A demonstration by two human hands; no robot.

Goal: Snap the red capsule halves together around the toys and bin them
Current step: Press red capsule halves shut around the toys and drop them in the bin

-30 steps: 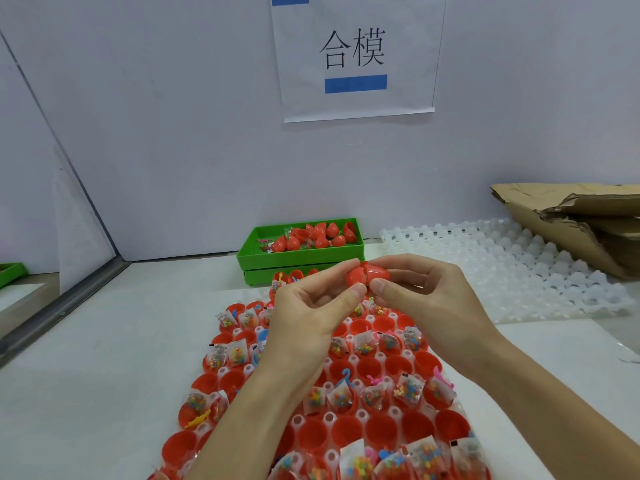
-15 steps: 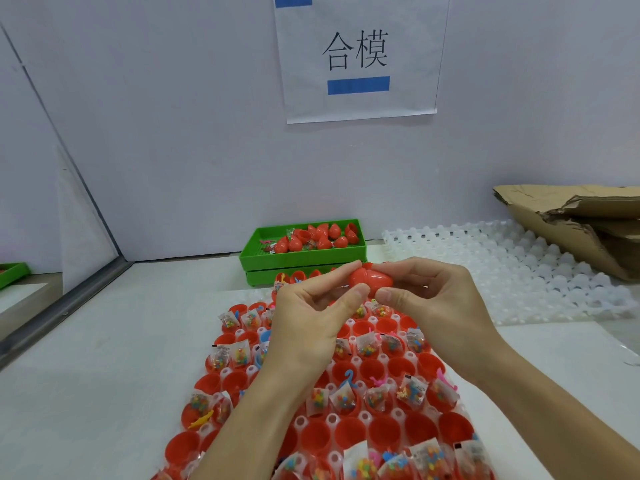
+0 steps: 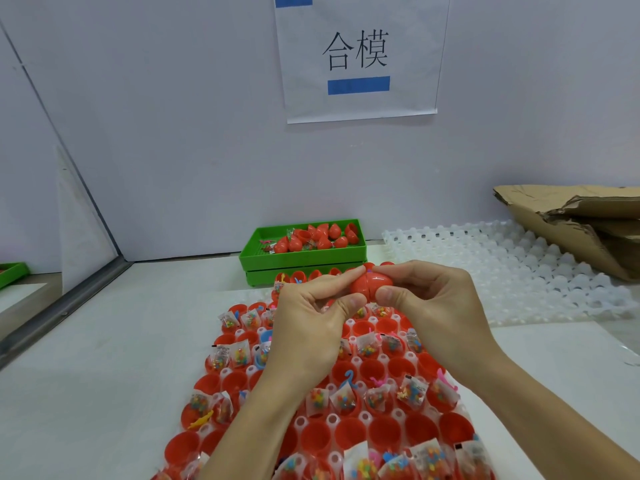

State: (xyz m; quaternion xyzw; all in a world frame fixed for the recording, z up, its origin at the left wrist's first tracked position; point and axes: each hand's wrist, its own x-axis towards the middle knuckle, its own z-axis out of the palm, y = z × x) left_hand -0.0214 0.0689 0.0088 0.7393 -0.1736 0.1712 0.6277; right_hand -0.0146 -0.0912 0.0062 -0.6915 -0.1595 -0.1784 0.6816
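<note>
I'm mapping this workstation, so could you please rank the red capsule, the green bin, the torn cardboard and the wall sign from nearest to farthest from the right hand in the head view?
1. Red capsule: pinched by the right hand and left hand.
2. Green bin: behind the hands, slightly left.
3. Torn cardboard: far right, by the wall.
4. Wall sign: high on the back wall.

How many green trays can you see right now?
2: one green tray at the back wall holds finished red capsules; another green tray is cut off at the left edge. More may lie outside the view.
</note>
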